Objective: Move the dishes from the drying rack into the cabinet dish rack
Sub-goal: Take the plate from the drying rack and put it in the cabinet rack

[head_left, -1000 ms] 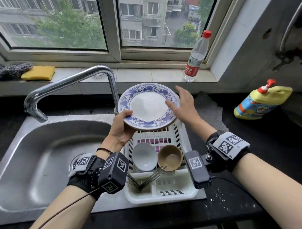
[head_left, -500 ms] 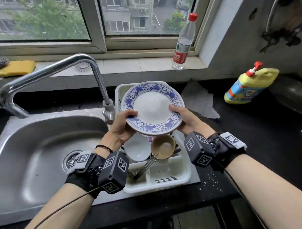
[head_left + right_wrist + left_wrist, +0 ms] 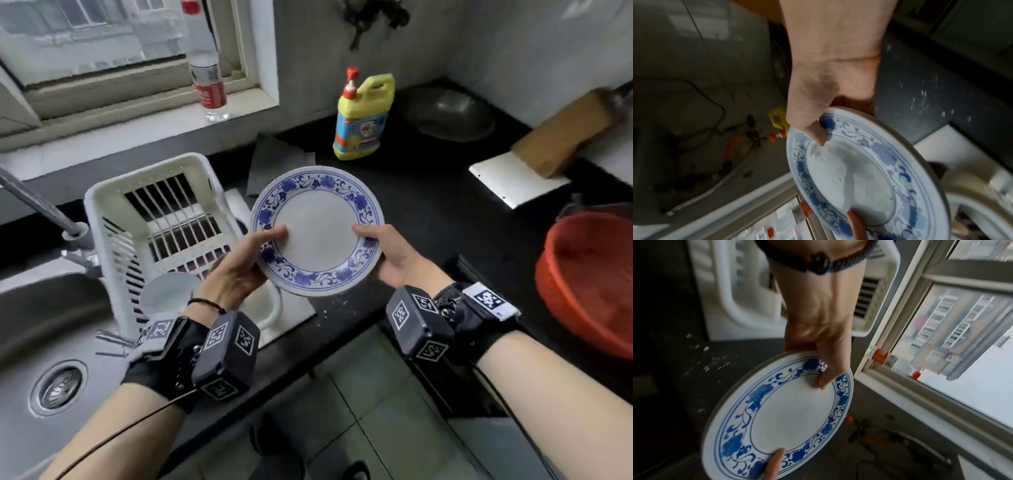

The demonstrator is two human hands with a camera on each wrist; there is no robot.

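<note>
Blue-and-white porcelain plate (image 3: 318, 233) sits in the air between 2 hands, to the right of the white plastic drying rack (image 3: 144, 212) and above the black counter edge (image 3: 431, 212). Its face tilts up toward the head camera. The left hand (image 3: 239, 263) pinches the plate's left rim, thumb lying across the blue floral border onto the white centre, the other fingers hidden beneath. The right hand (image 3: 394, 255) pinches the opposite rim the same way, thumb on top, fingers under. The left wrist view shows that thumb (image 3: 830, 369) pressed on the border, with the other hand's thumb tip at the far rim.

Inside the drying rack, at its near end, rests 1 white bowl (image 3: 169, 291), partly covered by the left wrist; the rack's far slots are bare ribs. Left of the rack lie the steel sink (image 3: 41, 329) and the faucet pipe (image 3: 30, 202). Behind the rack, on the window sill, stands a clear water bottle (image 3: 205, 68) with a red label. Right of the rack, past the plate, stand a yellow detergent bottle (image 3: 364, 116), a cleaver (image 3: 513, 178) with a wooden handle, and a red basin (image 3: 589, 281).
</note>
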